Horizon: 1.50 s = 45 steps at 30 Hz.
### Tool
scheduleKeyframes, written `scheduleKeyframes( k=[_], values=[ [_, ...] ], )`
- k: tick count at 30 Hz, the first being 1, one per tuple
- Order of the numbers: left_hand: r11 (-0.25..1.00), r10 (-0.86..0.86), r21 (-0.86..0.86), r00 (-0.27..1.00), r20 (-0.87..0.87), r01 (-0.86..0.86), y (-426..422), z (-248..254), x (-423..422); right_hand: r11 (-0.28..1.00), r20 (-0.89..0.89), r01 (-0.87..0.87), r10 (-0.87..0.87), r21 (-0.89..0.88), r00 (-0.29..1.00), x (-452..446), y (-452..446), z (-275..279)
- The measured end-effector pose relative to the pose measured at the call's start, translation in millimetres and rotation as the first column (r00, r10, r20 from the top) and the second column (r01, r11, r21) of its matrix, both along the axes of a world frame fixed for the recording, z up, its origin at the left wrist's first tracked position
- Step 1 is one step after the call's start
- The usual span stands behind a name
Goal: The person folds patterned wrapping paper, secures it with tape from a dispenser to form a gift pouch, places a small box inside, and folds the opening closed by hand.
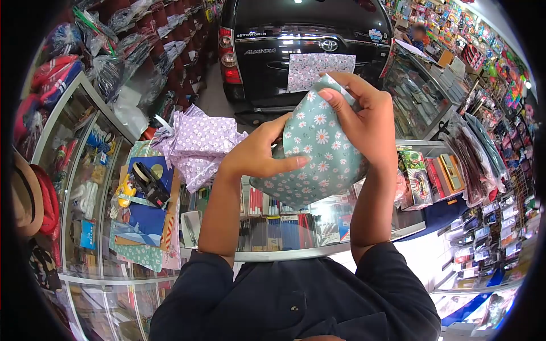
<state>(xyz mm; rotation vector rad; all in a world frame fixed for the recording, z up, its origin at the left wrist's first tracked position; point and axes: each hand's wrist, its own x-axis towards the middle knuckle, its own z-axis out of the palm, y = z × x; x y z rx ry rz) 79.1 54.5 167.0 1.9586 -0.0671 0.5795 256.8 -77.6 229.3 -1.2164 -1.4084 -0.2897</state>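
Observation:
A parcel in green daisy-print wrapping paper (318, 142) is held up over the glass counter. My left hand (259, 149) grips its left side, thumb lying across the front and fingers behind. At the upper right, my right hand (364, 113) pinches the paper's top edge between thumb and fingers. What lies inside the paper is hidden. Left of my left hand rests a purple floral wrapped parcel (202, 142) with gathered paper at its end. Farther left, a black tape dispenser (149, 186) and a yellow object (124, 192) lie on a blue sheet (142, 224).
Below my hands, the glass counter (284, 257) holds pens and stationery. A black car (307, 45) stands beyond, a floral sheet (321, 71) at its rear. Glass cases flank both sides. Plastic-wrapped goods (478, 153) hang right. Another person (420, 38) is at the far right.

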Motion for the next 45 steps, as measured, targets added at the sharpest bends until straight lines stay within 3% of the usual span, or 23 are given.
scheduleKeyframes(
  k=[6,9,12,14,25,33,36,39,41,45],
  values=[
    [1.0,-0.023,0.012,0.999,-0.044,0.024,-8.0,8.0,-4.8,0.994,0.02,0.016,-0.014,-0.105,1.0,-4.0,-11.1,5.3],
    [1.0,0.009,-0.002,0.999,0.038,-0.008,-12.4,8.7,-2.2,0.984,0.073,0.111,-0.101,-0.142,0.992,-4.1,-15.4,7.5],
    [0.997,0.066,-0.043,0.998,-0.003,-0.066,-14.6,7.9,0.8,0.993,0.06,0.099,-0.096,-0.06,0.994,-5.1,-18.2,8.5],
    [0.998,0.059,-0.033,0.997,0.056,-0.057,-13.4,6.6,4.2,0.997,-0.026,0.082,-0.082,-0.007,0.996,-7.0,-20.7,11.5],
    [0.996,0.067,-0.071,0.996,0.066,-0.062,-17.3,1.9,11.6,0.998,-0.115,0.061,-0.06,0.008,0.992,8.0,-17.4,8.6],
    [0.989,0.073,-0.128,0.997,0.026,-0.069,-13.9,-0.2,10.9,0.997,-0.023,0.046,-0.048,-0.069,0.999,10.5,-13.2,7.2],
    [0.992,0.114,-0.074,0.983,0.144,-0.104,-13.4,-1.5,10.6,0.998,0.001,0.032,-0.032,-0.049,0.999,0.7,-15.7,10.1],
    [0.99,0.093,-0.118,0.988,0.123,-0.078,-8.9,2.1,5.9,0.992,0.098,0.039,-0.027,-0.12,0.995,3.6,-18.4,10.6],
    [0.993,0.115,-0.016,0.993,-0.004,-0.115,-5.2,3.5,0.6,0.993,0.107,0.007,0.006,-0.12,0.994,0.7,-16.5,9.7],
    [0.996,0.081,-0.044,0.997,-0.02,-0.082,2.2,-0.7,-1.5,0.991,0.146,-0.039,0.058,-0.126,0.988,-1.9,-12.9,6.9]
  ],
)
